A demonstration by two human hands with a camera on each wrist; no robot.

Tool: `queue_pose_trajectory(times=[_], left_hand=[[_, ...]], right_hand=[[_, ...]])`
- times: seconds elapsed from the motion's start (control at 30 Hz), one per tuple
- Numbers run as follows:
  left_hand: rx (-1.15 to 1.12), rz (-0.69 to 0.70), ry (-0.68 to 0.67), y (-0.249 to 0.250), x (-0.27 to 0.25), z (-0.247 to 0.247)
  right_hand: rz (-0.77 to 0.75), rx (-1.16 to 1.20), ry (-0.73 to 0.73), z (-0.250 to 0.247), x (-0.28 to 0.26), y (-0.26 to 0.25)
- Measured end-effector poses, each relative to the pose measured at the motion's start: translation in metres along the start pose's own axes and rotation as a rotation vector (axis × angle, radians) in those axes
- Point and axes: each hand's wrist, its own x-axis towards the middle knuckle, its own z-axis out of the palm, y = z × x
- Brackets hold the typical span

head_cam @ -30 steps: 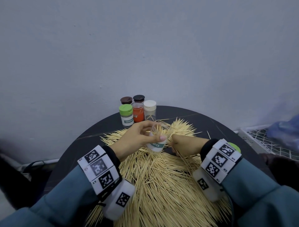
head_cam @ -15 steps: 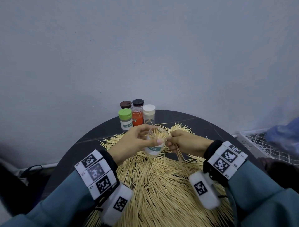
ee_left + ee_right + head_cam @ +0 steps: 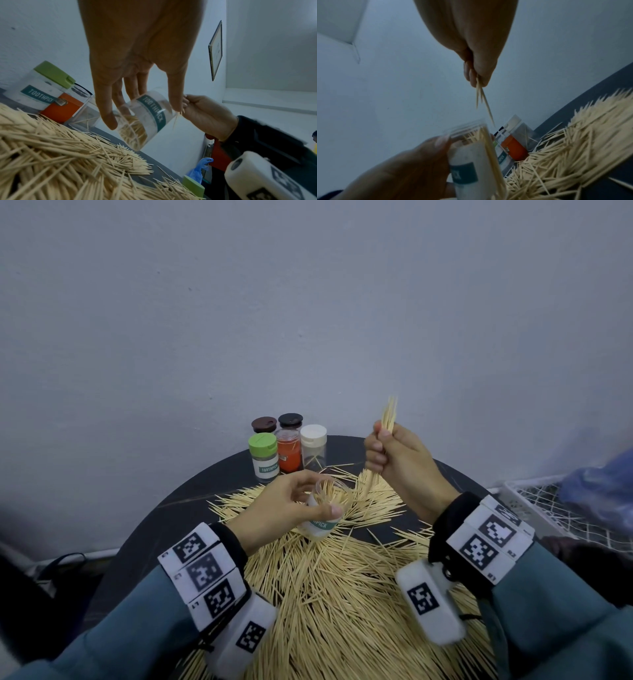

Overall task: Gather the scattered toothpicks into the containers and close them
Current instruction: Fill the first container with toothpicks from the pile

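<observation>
A big heap of scattered toothpicks (image 3: 329, 583) covers the round dark table (image 3: 342, 446). My left hand (image 3: 291, 508) grips an open clear container (image 3: 323, 523) with a teal TOOTHPICK label, tilted above the heap and partly filled with toothpicks (image 3: 133, 129). My right hand (image 3: 390, 453) is raised above and to the right of it, pinching a small bundle of toothpicks (image 3: 388, 416) that sticks out above and below the fist. From the right wrist the bundle (image 3: 482, 100) points down toward the container's mouth (image 3: 467, 129).
At the table's far edge stand a green-lidded container (image 3: 263, 458), an orange one (image 3: 288, 451), a white-lidded one (image 3: 313, 448) and two dark lids behind. A loose green lid (image 3: 193, 187) lies by the right wrist. A white wire rack (image 3: 561, 508) sits off the table's right side.
My right hand has lifted from beside the container up and to the right, carrying a bundle of toothpicks out of the heap. The left hand keeps holding the container, tilted slightly more.
</observation>
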Motion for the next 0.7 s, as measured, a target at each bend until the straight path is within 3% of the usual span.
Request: queue_pose_trajectory(times=[0.2,0.47,0.7], left_hand=[[0.048,-0.005,-0.06,0.003,-0.004,0.003],[-0.15,-0.023,-0.056,0.009,-0.008,0.006],[-0.186,-0.007,-0.023,0.009,-0.008,0.002]], right_hand=[[-0.061,0.078,-0.017,0.012,-0.008,0.003],[-0.109,-0.174,-0.124,0.021,-0.024,0.023],[-0.042,-0.236,-0.2,0.025,-0.032,0.021]])
